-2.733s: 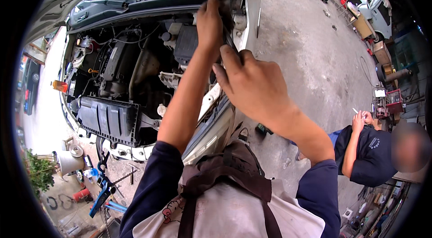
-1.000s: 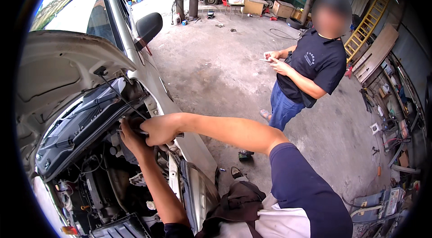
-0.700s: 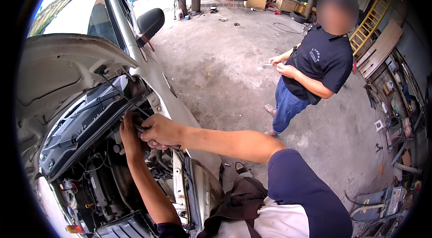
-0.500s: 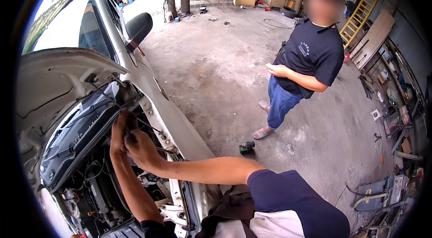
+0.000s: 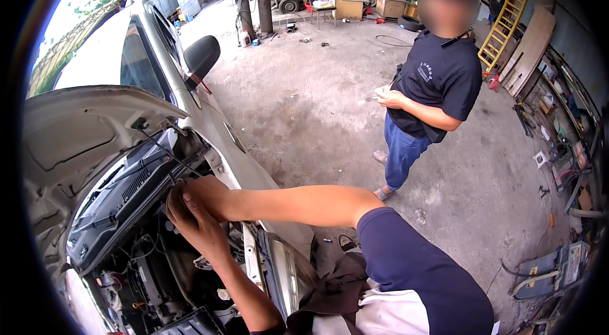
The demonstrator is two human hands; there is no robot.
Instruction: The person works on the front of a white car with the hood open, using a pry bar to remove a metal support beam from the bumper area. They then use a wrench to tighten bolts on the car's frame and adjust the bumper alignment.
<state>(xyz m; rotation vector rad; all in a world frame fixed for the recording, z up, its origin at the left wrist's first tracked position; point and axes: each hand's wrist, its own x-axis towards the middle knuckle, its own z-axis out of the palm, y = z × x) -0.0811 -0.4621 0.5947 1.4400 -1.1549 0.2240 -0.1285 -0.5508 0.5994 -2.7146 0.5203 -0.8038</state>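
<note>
My two hands are close together over the rear corner of a car's engine bay (image 5: 158,271), beside the fender. My left hand (image 5: 193,218) is closed, its fingers curled and its thumb pointing up. Against it, slightly farther back, my right hand (image 5: 212,195) is closed too, partly hidden by the left. A small dark end shows just above the fingers, but what they grip is hidden. Right behind the hands runs the black plastic cowl (image 5: 120,195) under the windscreen. A thin hood strut (image 5: 162,148) slants down from the raised hood (image 5: 95,119) toward my hands.
A person (image 5: 438,81) in a dark shirt stands on the concrete floor to the right, holding something pale. The door mirror (image 5: 202,59) juts out ahead. A car battery (image 5: 549,271) lies at the right. A yellow ladder (image 5: 507,18) leans on the far wall.
Both hands have moved down and a little right, staying together, and the right forearm now reaches in higher across the fender. The view has shifted slightly. The standing person's feet are now partly hidden.
</note>
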